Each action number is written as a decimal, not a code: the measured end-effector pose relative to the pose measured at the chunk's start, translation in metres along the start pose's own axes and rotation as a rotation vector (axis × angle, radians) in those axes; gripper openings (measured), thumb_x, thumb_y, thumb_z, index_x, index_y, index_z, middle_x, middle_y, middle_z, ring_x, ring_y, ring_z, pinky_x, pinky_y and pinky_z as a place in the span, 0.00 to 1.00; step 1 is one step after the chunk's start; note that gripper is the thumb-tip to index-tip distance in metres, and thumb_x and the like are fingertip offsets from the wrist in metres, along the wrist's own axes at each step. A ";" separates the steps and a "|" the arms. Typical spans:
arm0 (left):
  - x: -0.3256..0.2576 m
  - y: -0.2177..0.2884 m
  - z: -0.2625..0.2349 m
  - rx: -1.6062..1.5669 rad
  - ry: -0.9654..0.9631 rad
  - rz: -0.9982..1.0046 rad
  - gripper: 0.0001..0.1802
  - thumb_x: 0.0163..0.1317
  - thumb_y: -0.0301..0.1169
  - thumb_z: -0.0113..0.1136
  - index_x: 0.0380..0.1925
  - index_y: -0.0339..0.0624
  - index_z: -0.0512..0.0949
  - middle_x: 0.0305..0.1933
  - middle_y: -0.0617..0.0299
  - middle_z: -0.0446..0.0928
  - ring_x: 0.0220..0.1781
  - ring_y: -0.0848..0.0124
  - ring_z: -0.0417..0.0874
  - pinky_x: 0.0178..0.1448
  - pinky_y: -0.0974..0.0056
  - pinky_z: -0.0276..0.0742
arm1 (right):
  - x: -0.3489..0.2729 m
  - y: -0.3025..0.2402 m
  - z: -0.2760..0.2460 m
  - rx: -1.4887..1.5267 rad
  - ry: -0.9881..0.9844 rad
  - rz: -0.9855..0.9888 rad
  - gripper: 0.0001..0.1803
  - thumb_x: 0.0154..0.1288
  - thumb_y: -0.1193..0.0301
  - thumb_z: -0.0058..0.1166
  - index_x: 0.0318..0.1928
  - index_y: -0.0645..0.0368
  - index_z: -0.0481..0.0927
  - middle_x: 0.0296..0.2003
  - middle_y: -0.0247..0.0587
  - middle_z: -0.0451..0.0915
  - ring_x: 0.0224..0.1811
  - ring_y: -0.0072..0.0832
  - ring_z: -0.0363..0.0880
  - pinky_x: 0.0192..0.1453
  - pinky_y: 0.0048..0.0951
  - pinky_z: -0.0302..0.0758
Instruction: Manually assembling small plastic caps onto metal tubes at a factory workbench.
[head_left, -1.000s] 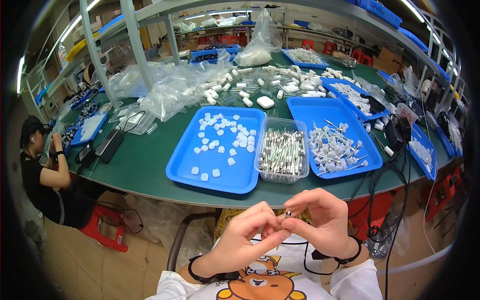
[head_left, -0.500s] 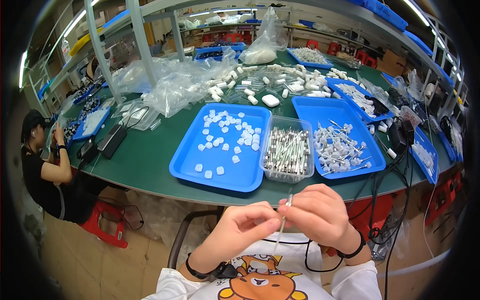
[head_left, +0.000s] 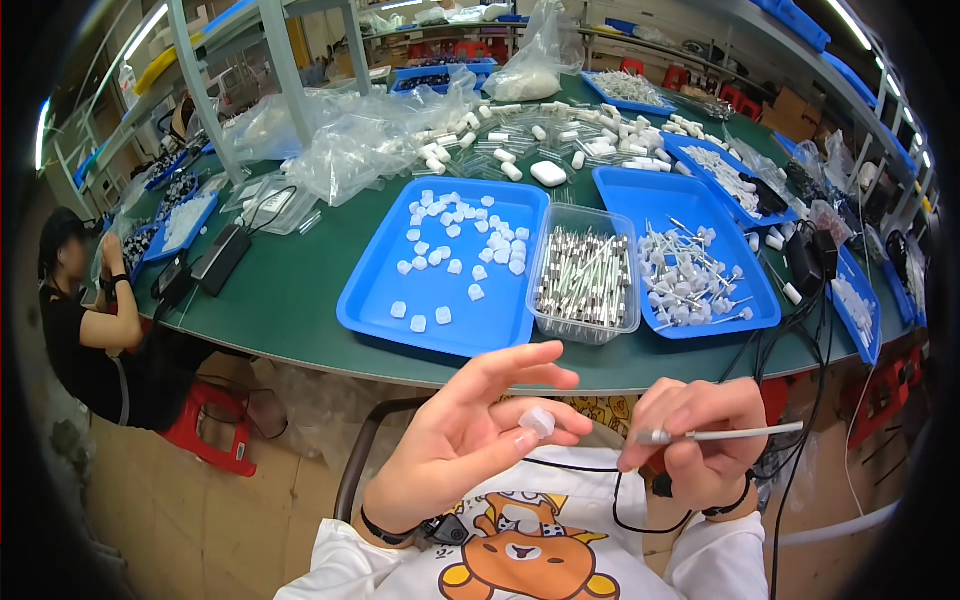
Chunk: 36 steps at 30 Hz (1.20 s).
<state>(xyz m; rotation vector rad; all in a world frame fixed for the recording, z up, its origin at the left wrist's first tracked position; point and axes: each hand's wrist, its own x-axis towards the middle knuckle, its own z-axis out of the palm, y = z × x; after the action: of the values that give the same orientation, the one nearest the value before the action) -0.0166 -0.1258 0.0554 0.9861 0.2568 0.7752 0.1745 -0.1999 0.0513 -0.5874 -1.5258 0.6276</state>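
Observation:
My left hand [head_left: 448,450] pinches a small translucent white cap [head_left: 538,421] between the thumb and a bent finger, with the index finger stretched out above. In my right hand [head_left: 705,420], a thin pale rod [head_left: 750,433] with a metal end lies level between the fingers, pointing right. Both hands are apart, in front of the table edge. Beyond them stand a blue tray [head_left: 372,300] of loose translucent caps, a clear plastic box [head_left: 585,332] packed with metal-ended rods, and another blue tray [head_left: 630,195] of rods with caps on them.
White cylinders [head_left: 505,156] and clear tubes cover the back of the green table [head_left: 270,330]. Plastic bags [head_left: 350,160] lie at far left near grey shelf posts [head_left: 287,85]. Black cables [head_left: 820,330] hang at right. A co-worker [head_left: 85,320] sits at left.
My hands have moved apart. The rod, upright between them before, now lies level in my right hand. The cap now shows in my left hand.

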 end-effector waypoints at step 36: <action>0.005 -0.018 -0.007 0.197 -0.099 0.228 0.14 0.45 0.17 0.60 0.36 0.30 0.79 0.38 0.54 0.70 0.35 0.71 0.73 0.40 0.69 0.71 | -0.006 -0.008 0.015 -0.147 0.021 0.004 0.18 0.46 0.90 0.58 0.41 0.70 0.76 0.38 0.51 0.78 0.41 0.41 0.81 0.46 0.35 0.80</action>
<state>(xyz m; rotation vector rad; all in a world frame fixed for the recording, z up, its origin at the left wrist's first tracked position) -0.0076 -0.1236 0.0374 1.2516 0.1374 0.9180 0.1602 -0.2101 0.0521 -0.7074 -1.5605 0.5136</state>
